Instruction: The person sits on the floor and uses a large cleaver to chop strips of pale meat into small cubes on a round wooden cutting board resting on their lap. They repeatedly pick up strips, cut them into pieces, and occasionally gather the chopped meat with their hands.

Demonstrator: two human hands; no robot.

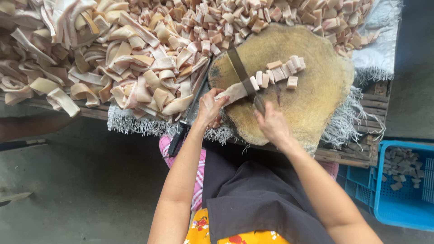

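Observation:
A round wooden chopping block [312, 86] sits in front of me. My left hand [209, 108] pinches a pale strip of pork skin [233, 92] that lies flat on the block's near left part. My right hand [271, 124] grips the handle of a cleaver [239, 68], and the blade stands across the strip's far end. Several cut cubes [282, 72] lie in a row just right of the blade.
A big heap of uncut strips [113, 58] covers the table to the left. A pile of cut cubes [280, 13] lies behind the block. A blue plastic crate [398, 199] with some pieces stands on the floor at lower right. A second knife [190, 113] leans by the block.

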